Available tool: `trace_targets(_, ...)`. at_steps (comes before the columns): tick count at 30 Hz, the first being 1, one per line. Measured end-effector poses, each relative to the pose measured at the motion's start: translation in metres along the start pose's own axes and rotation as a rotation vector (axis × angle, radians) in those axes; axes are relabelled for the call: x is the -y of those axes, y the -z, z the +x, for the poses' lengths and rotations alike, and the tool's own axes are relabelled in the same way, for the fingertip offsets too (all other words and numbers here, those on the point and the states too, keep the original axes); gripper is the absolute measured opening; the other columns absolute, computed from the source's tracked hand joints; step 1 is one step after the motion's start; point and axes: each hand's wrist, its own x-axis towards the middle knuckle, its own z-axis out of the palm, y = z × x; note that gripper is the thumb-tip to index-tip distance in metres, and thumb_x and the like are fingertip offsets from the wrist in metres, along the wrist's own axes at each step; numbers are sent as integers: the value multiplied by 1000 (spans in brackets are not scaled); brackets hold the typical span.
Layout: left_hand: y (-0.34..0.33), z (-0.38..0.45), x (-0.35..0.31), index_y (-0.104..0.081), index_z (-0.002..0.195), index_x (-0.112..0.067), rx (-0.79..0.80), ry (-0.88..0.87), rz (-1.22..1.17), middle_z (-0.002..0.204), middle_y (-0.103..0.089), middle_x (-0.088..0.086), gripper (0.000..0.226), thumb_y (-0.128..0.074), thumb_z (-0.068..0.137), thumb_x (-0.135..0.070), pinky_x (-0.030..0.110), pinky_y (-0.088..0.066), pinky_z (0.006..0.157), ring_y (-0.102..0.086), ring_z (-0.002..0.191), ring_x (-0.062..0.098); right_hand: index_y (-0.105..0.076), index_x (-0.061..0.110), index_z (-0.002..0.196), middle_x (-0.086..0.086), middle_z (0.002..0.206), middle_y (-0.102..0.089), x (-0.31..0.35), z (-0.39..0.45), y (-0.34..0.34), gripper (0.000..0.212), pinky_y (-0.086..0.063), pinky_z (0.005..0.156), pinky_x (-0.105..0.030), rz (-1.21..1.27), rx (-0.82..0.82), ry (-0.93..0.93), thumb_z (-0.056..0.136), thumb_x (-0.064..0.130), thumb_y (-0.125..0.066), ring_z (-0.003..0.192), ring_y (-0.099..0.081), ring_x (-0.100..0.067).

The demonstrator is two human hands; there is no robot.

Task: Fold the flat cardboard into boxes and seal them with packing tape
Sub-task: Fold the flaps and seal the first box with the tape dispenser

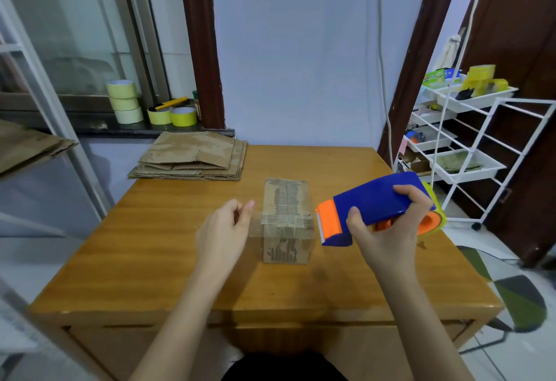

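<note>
Cardboard box [285,221] mid-table; left hand [224,233] pinches tape; right hand [388,230] grips dispenser [376,206]

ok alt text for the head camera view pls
A person's left hand pinches the end of clear tape stretched across a small cardboard box on a wooden table, while the right hand grips a blue and orange tape dispenser.

Box [286,220]: small, brown, folded, taped, stood between both hands.
Tape dispenser [379,206]: blue and orange, gripped in right hand [388,230].
Flat cardboard [192,156]: stacked beyond left hand [224,230].
</note>
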Motion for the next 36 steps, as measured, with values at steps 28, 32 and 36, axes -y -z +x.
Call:
trace_targets(28,-47,-5,11,-54,115,-12,323,253,-44,98,-62,5,67,-9,96,-57,32,-45,76,-56,85,18,-31,16,110,12,92,-42,-12,-2,-9,51,-45,57,-15,48,19,-234,81,-8,-66,70,-54,11)
trace_targets(32,-44,-11,9,-48,116,-12,179,272,-156,106,-60,1,22,-36,103,-24,32,-48,77,-58,93,19,-32,16,111,13,95,-42,-10,0,-9,51,-47,59,-18,41,35,-259,81,-5,-67,73,-55,12)
trace_targets(36,-38,-37,-5,-38,141,-20,49,225,-786,138,-45,-7,43,-37,100,-8,18,-36,99,-41,128,8,-32,14,111,11,94,-43,-10,1,-10,51,-46,59,-17,9,39,-229,80,-6,-68,72,-54,10)
